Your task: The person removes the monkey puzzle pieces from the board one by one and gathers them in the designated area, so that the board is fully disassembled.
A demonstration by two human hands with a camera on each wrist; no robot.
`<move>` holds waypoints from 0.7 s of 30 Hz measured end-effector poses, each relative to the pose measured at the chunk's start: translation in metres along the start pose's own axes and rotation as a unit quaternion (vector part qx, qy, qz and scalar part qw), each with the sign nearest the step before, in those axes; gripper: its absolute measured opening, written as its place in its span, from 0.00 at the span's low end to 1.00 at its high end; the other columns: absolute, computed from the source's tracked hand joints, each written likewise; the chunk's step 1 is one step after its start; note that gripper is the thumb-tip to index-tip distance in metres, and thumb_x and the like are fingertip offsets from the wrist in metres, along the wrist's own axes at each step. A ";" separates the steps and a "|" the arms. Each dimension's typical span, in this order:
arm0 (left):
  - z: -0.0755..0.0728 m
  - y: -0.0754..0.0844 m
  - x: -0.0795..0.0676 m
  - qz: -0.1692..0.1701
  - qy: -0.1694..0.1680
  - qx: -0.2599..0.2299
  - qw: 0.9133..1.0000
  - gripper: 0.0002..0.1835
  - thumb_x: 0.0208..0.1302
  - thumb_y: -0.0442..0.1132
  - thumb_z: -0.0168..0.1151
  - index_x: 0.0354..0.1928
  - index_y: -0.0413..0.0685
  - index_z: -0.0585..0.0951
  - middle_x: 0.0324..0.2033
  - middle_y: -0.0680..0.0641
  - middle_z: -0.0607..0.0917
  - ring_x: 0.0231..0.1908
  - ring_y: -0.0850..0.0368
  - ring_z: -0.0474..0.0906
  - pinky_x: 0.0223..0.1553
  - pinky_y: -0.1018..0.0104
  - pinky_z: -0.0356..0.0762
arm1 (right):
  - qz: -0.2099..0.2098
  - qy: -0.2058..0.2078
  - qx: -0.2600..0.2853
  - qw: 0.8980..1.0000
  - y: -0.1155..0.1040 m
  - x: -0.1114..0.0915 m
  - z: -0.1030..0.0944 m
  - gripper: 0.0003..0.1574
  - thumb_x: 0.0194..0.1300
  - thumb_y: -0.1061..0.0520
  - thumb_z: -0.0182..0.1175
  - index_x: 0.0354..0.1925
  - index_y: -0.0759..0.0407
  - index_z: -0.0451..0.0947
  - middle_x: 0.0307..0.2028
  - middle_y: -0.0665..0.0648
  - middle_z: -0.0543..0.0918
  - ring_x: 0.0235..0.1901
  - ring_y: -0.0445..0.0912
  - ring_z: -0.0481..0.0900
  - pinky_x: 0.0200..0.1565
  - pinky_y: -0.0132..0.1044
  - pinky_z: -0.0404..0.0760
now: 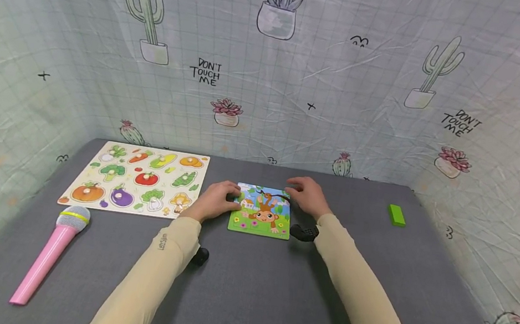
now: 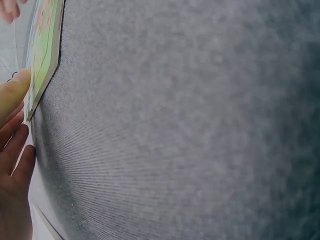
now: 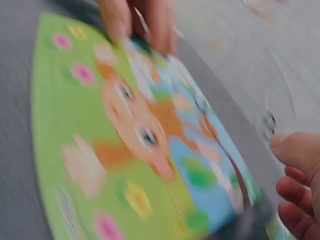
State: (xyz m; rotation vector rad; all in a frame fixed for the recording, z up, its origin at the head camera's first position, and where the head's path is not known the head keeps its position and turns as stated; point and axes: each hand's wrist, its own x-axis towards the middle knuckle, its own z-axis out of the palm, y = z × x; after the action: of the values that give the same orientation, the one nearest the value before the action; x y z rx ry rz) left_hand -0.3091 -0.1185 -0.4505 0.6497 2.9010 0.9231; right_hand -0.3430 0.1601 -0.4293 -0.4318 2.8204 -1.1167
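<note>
A square jigsaw puzzle (image 1: 252,227) with a monkey, flowers and a little house lies on the dark table, its picture facing up. At its left edge is my left hand (image 1: 215,200), with the thumb and a fingertip over the border. In the left wrist view that thumb (image 2: 16,90) touches the puzzle's edge and the other fingers spread loosely below it. By the upper right corner, my right hand (image 1: 311,196) is loosely bent and holds nothing. Seen from the right wrist, its thumb (image 3: 295,150) and fingers stand just off the puzzle's edge.
A vegetable peg board (image 1: 124,206) lies at the back left, partly behind my left hand. In front of it is a pink toy microphone (image 1: 46,259). A green block (image 1: 396,215) sits at the far right. A patterned cloth (image 1: 271,85) rises behind the table.
</note>
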 end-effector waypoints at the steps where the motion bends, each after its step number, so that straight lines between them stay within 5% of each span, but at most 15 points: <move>1: 0.000 0.000 0.000 -0.002 -0.001 -0.001 1.000 0.21 0.63 0.42 0.68 0.55 0.38 0.82 0.60 0.41 0.77 0.64 0.43 0.69 0.67 0.51 0.66 | -0.002 -0.008 0.007 1.000 -0.005 0.001 0.003 0.23 0.72 0.53 0.57 0.62 0.61 0.76 0.60 0.63 0.73 0.55 0.56 0.77 0.51 0.50 0.81; 9: -0.002 0.003 -0.002 -0.019 -0.005 -0.027 0.999 0.20 0.63 0.41 0.67 0.55 0.39 0.82 0.62 0.42 0.77 0.66 0.43 0.68 0.69 0.50 0.64 | -0.024 -0.057 0.024 0.998 -0.030 0.003 0.034 0.23 0.73 0.53 0.57 0.62 0.60 0.76 0.59 0.60 0.75 0.55 0.54 0.75 0.55 0.48 0.78; 21: -0.002 0.004 0.000 -0.024 -0.014 -0.022 0.999 0.20 0.64 0.41 0.67 0.55 0.39 0.82 0.61 0.42 0.77 0.65 0.43 0.68 0.68 0.50 0.65 | -0.014 -0.050 0.020 0.998 -0.034 0.006 0.054 0.20 0.70 0.53 0.61 0.58 0.56 0.81 0.57 0.60 0.75 0.55 0.55 0.71 0.56 0.50 0.75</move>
State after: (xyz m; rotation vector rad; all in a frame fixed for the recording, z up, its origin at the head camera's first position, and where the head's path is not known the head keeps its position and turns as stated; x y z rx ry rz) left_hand -0.3080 -0.1165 -0.4466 0.5840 2.8499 0.9601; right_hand -0.3313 0.0988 -0.4454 -0.5097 2.7097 -1.1228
